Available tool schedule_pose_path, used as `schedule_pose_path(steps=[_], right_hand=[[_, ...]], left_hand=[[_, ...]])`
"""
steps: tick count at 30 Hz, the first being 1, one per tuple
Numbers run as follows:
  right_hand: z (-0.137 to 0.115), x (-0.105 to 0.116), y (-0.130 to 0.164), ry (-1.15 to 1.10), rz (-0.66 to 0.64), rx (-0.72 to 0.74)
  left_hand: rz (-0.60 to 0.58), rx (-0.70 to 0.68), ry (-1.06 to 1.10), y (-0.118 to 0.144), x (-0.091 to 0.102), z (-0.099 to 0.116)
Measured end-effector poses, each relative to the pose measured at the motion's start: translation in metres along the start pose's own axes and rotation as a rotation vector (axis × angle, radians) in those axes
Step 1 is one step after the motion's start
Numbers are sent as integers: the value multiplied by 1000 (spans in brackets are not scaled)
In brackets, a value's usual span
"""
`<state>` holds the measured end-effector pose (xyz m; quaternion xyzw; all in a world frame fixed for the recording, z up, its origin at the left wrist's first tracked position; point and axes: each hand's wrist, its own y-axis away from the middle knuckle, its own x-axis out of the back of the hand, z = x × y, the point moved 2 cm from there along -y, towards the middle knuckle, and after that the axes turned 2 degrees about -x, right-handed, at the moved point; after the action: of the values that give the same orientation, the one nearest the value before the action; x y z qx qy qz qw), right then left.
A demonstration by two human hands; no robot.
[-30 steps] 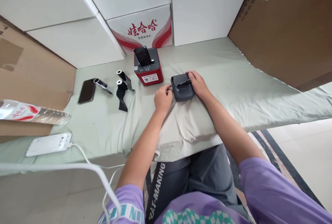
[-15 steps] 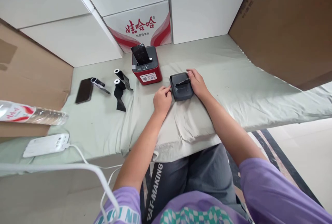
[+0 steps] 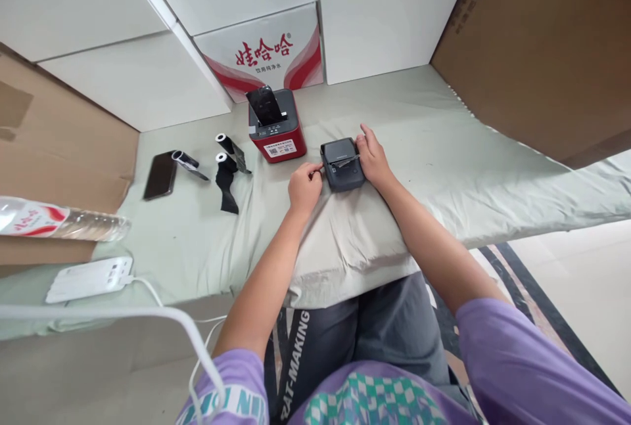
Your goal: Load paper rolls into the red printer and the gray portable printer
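Observation:
A small dark grey portable printer (image 3: 346, 178) rests on the cloth-covered table. Its lid (image 3: 340, 150) lies down, and a short dark strip (image 3: 345, 161) sticks out of the slot in front of it. My left hand (image 3: 304, 187) is at the printer's left side, fingers curled, with the extended index fingertip touching its edge. Against the right side sits my right hand (image 3: 373, 159), gripping that edge with one finger raised away from it. Just behind, to the left, stands a red and black printer (image 3: 280, 139) with a black strip (image 3: 265, 106) rising from its top.
Three small rolls with black strips (image 3: 225, 178) (image 3: 231, 149) (image 3: 187, 163) and a phone (image 3: 160, 175) lie to the left. Nearer are a water bottle (image 3: 93, 223) and a white power bank (image 3: 89, 278) with a cable. White boxes (image 3: 384, 24) and a large brown carton (image 3: 537, 57) stand around.
The portable printer's raised lid has come down. My right hand's finger has lifted off the printer's top right corner. My left hand stays at its left side.

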<state>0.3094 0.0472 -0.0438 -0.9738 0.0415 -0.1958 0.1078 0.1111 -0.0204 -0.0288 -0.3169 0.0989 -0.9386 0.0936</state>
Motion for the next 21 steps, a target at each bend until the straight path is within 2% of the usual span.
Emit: schedule_pose_path(steps=[8,15,21], right_hand=[[-5,1,-2,-51,-59,21],[-7,3,-4,-101,-178,6],[-9,2,-3,-144,-220,-23]], left_hand=[[141,-42,57,-4,2,-5],[65,-223,122,-6,-1,-1],[58,-232,146,-8,-2,-3]])
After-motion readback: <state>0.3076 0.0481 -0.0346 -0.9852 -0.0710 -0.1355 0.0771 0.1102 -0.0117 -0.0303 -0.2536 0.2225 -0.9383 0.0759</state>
